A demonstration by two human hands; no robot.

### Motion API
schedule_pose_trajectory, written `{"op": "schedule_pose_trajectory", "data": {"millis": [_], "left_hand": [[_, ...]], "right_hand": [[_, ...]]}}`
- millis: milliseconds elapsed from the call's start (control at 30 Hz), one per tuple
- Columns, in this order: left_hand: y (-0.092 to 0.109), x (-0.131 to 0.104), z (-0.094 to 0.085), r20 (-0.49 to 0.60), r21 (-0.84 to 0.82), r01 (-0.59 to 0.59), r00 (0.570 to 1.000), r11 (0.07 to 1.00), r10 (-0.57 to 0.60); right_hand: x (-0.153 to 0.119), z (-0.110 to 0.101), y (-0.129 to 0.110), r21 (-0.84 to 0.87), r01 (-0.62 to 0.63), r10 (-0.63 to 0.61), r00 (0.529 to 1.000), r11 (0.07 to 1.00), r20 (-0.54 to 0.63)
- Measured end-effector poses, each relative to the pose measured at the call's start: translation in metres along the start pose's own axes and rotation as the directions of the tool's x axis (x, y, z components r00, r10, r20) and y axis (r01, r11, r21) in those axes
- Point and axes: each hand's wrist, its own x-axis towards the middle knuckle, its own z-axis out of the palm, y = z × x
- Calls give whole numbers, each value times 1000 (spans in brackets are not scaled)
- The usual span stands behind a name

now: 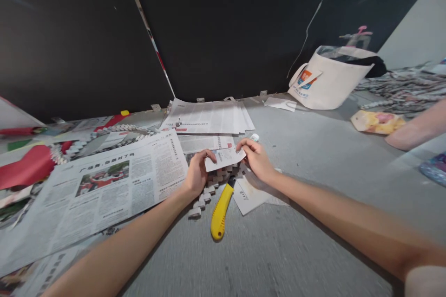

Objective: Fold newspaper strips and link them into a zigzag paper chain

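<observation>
Paper [223, 159] — a small white printed rectangular strip — stretches between our hands in the head view, left hand [198, 176] and right hand [257, 158] each pinching one end. Just below lie a folded grey-and-white paper chain [204, 197] and a yellow-handled cutter [221, 213], on a grey surface [278, 250].

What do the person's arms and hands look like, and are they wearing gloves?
No gloves! The left hand and right hand are bare, and no watch or bracelet shows. The left forearm and right forearm are slim, with no sleeves. A blurry shape near the right elbow might be clothing; I can't tell.
</observation>
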Motion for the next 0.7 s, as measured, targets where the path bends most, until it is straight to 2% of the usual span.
{"op": "schedule_pose_trajectory", "data": {"millis": [100,267,533,700], "left_hand": [[-5,0,0,-11,109,82,997,991,-81],[-14,6,-7,16,207,16,1000,978,-20],[-17,9,-6,-28,156,34,999,987,-30],[-14,6,-4,-20,169,73,997,983,-71]], "right_hand": [[-2,1,0,2,14,-14,1000,1000,-2],[-3,3,-4,7,-23,23,1000,1000,14],[-5,1,0,106,-23,9,991,994,134],[-8,-1,0,-56,2,7,986,998,165]]}}
